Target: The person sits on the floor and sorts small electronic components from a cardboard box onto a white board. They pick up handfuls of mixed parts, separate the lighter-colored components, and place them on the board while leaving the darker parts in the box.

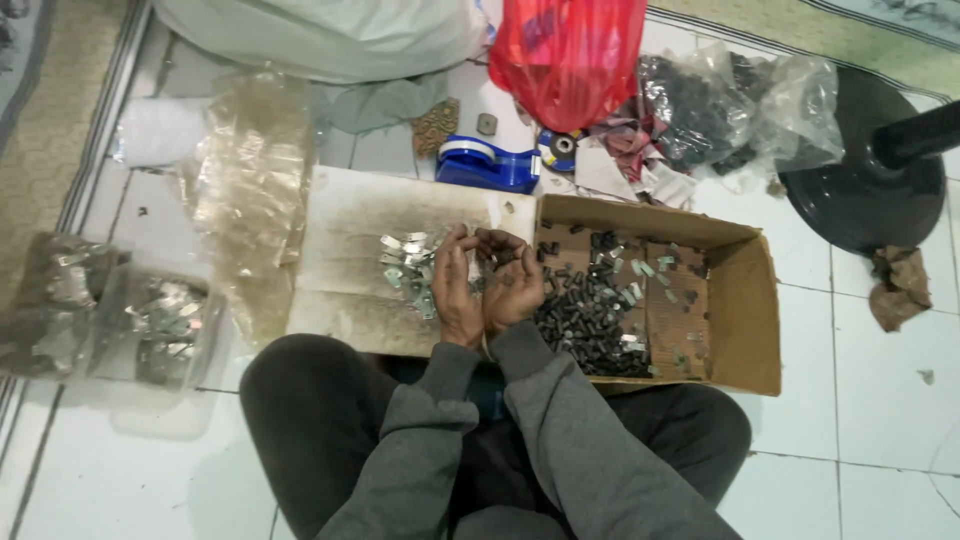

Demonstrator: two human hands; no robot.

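Your left hand (455,285) and right hand (512,280) meet, fingers curled around small parts too tiny to identify, above the flattened cardboard flap (350,250) holding silver clips (405,258). The cardboard box (745,300) beside them holds black pieces (585,320).

Too small to tell: whatever sits between the fingertips of the left hand (455,285) and right hand (512,283). Hidden behind the hands: part of the metal clips (405,262). Cut off at top: red bag (567,50), white sack (320,35). Blurred inside clear bags (160,320).
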